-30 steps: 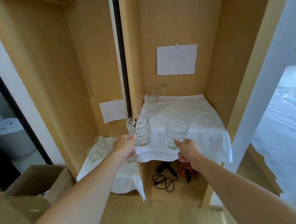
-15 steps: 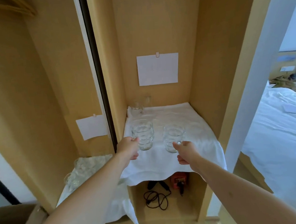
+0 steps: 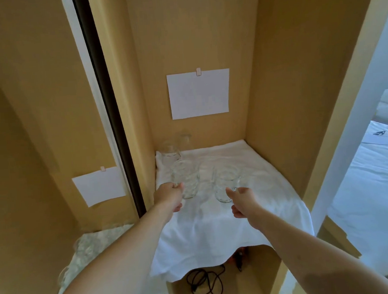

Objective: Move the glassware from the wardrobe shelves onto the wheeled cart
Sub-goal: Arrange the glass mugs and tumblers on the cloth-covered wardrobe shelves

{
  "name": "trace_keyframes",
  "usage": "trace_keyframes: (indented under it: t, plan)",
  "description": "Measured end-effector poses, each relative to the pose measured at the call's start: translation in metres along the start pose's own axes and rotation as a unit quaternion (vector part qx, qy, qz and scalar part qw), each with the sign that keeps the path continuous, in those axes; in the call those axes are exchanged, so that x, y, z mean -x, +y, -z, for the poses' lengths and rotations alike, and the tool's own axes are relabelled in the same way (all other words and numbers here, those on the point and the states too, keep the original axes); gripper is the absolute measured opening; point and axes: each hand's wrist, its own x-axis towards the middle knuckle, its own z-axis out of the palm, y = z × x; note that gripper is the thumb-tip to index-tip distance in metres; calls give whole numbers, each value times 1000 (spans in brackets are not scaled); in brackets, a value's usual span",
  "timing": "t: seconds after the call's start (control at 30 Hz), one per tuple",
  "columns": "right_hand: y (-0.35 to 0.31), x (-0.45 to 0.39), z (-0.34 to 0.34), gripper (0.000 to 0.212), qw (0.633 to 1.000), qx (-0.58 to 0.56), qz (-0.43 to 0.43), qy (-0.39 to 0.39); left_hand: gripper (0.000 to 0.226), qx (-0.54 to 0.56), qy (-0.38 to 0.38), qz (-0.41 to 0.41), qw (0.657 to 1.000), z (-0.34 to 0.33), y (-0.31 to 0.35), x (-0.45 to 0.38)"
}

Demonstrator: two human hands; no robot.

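Two glass mugs stood upright at frame centre over the white cloth on the wardrobe shelf. The left mug lay just right of the left hand, the right mug just left of the right hand; each hand's fingers curled round a handle. Both hands looked equally near.

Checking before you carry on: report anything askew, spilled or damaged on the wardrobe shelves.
No spill or breakage shows. The white cloth hangs unevenly off the shelf front. A black cable lies loose below it. Both glass mugs are upright, held by the left hand and right hand.
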Motion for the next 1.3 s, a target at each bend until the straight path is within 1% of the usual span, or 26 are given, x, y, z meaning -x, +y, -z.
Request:
trace_keyframes:
  t: [0.13, 0.23, 0.3, 0.4, 0.57, 0.7, 0.87, 0.97, 1.03, 1.1, 1.17, 1.23, 1.27, 1.3]
  plan:
    - [-2, -21, -7, 30, 1000, 4, -4, 16, 18, 23, -20, 20, 999, -10, -1, -23]
    - [-8, -40, -11, 31, 999, 29, -11, 28, 34, 32, -21, 37, 999, -20, 0, -44]
    - [-12, -53, -12, 36, 999, 36, -17, 34, 41, 30, -21, 42, 998, -26, 1, -57]
    - [-20, -78, -12, 48, 999, 24, -19, 28, 37, 42, -11, 46, 998, -37, 3, -78]
    - [-29, -122, -11, 50, 999, 20, -27, 21, 35, 35, 2, 67, 997, -58, 11, -110]
    - [-32, -160, -8, 51, 999, 33, -30, 12, 36, 54, 5, 81, 995, -78, 21, -133]
    - [-32, -201, -6, 52, 999, 27, -40, -8, 23, 60, 15, 101, 993, -103, 28, -160]
    - [-31, -218, -2, 64, 998, 13, -49, -24, 23, 63, 28, 100, 993, -115, 24, -173]
    - [-31, -228, 3, 76, 996, -15, -72, -51, 24, 77, 31, 102, 991, -119, 23, -179]
    - [-30, -238, 9, 88, 992, -32, -93, -80, 32, 79, 24, 107, 991, -116, 22, -184]
    - [-25, -251, 16, 92, 991, -31, -98, -83, 43, 98, 1, 128, 987, -109, 20, -188]
    - [-20, -264, 23, 86, 992, -50, -103, -51, 52, 160, -35, 171, 972, -99, 15, -193]
    - [-17, -271, 27, 76, 991, -71, -108, -36, 53, 180, -45, 191, 964, -95, 12, -194]
    - [-16, -275, 30, 62, 989, -93, -109, -28, 51, 183, -44, 204, 961, -91, 9, -196]
